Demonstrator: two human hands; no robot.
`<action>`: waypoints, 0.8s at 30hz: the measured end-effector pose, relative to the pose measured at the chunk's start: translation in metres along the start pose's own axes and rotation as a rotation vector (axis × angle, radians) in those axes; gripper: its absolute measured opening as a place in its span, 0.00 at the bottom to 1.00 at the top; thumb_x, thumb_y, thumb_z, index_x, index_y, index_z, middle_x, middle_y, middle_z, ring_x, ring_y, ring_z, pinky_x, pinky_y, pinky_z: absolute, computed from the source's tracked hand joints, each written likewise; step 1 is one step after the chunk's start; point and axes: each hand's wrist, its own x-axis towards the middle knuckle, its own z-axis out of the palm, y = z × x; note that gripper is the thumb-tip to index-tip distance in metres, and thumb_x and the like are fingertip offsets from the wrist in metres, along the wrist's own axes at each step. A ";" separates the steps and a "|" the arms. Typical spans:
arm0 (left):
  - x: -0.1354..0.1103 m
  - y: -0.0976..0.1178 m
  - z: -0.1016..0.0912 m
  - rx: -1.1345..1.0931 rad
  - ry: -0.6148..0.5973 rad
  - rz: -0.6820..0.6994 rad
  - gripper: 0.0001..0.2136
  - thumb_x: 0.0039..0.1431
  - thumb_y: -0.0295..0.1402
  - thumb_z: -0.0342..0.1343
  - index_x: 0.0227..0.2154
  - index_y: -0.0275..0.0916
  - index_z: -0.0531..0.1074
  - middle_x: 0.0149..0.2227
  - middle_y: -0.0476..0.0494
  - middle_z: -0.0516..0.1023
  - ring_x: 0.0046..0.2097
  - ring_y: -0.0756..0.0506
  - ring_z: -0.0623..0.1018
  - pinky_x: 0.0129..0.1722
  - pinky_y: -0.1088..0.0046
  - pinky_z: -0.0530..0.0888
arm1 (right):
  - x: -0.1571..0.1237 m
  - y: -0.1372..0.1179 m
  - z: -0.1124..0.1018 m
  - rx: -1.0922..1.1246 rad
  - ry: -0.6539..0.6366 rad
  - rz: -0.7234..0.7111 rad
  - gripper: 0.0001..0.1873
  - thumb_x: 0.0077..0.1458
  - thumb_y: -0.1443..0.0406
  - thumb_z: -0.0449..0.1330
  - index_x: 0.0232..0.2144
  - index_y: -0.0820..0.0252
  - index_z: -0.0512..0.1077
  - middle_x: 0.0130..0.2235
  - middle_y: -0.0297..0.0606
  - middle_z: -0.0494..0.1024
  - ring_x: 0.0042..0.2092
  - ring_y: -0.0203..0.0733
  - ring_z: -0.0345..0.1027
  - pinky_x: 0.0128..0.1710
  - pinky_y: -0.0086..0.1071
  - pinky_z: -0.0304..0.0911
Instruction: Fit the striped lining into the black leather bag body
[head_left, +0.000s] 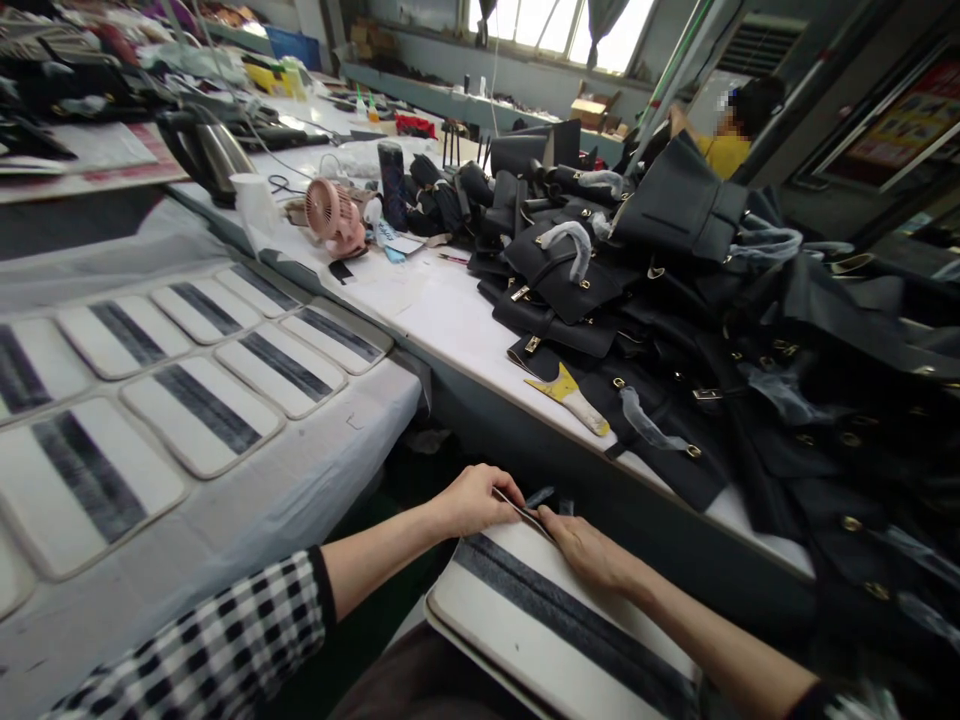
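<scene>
A white bag panel with a broad dark stripe lies tilted across my lap, apparently with another panel under it. My left hand pinches its far edge between thumb and bent fingers. Just to the right, my right hand is closed on the same edge, its thumb close to my left fingertips. A thin dark strip shows along the edge between both hands. Some small clear plastic shows beyond my fingers. What the undersides of the hands touch is hidden.
Similar striped panels lie in rows on the covered table at left. Black bag pieces with metal fittings heap up at right, near a yellow-and-white scraper-shaped piece. A pink fan and kettle stand farther back. A person in yellow is behind.
</scene>
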 end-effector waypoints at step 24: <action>-0.017 -0.017 -0.003 -0.286 0.135 -0.055 0.13 0.41 0.32 0.59 0.33 0.35 0.76 0.29 0.47 0.76 0.32 0.46 0.71 0.30 0.73 0.64 | 0.028 -0.029 -0.004 0.179 -0.069 -0.101 0.33 0.67 0.51 0.32 0.61 0.58 0.63 0.58 0.42 0.72 0.58 0.48 0.66 0.61 0.42 0.58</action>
